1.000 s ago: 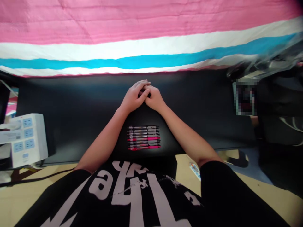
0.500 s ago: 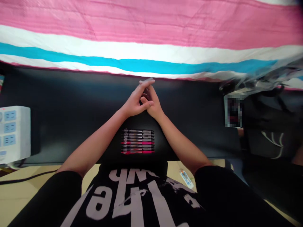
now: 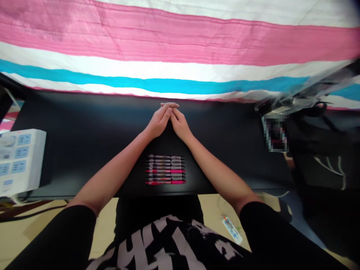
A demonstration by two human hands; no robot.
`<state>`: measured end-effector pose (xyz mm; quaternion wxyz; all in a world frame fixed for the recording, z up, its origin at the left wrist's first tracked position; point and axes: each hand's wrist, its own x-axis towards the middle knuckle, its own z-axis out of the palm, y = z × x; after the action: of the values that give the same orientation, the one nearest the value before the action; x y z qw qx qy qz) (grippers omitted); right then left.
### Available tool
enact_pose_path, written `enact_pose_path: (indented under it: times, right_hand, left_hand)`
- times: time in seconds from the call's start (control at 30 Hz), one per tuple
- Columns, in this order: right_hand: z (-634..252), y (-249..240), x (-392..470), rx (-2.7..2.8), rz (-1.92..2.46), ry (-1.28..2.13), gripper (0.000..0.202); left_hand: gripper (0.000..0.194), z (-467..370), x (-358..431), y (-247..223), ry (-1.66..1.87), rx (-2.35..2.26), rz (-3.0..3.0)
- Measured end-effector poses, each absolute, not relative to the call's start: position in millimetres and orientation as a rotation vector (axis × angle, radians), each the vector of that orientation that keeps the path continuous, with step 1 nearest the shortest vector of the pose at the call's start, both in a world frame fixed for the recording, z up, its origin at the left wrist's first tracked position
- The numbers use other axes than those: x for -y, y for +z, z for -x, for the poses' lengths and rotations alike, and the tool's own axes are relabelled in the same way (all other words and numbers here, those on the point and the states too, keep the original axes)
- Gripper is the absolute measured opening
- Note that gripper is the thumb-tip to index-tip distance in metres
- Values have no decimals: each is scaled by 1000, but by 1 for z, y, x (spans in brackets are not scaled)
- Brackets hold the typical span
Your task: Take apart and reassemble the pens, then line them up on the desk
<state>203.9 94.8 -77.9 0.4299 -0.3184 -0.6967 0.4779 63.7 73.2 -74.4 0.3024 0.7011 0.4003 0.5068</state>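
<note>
Table is holding pens low-centre. Left hand and right hand are touching, straightish fingers gripping nothing; loose is best.

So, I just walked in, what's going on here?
A person at a black table has both bare hands together, the left hand and right hand meeting at the fingers beyond a row of pens. No pen shows in either hand. The pens lie side by side between the forearms, near the table's front edge, some with red or pink parts. A white socket block sits to the left, and a striped cloth spans the far side.
</note>
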Motion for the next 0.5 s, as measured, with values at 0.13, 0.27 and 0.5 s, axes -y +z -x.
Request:
enact_pose_path:
  times: [0.13, 0.27, 0.5]
  right_hand:
    - [-204, -80, -98, 1748, 807, 1177, 57]
    - [-203, -80, -100, 1748, 861, 1129, 58]
    - [-198, -81, -94, 1863, 893, 978, 55]
  left_hand:
    - [49, -65, -75, -75, 1311, -1113, -1902]
    - [49, -66, -79, -77, 1296, -1124, -1907]
    - [56, -64, -79, -77, 1357, -1098, -1813]
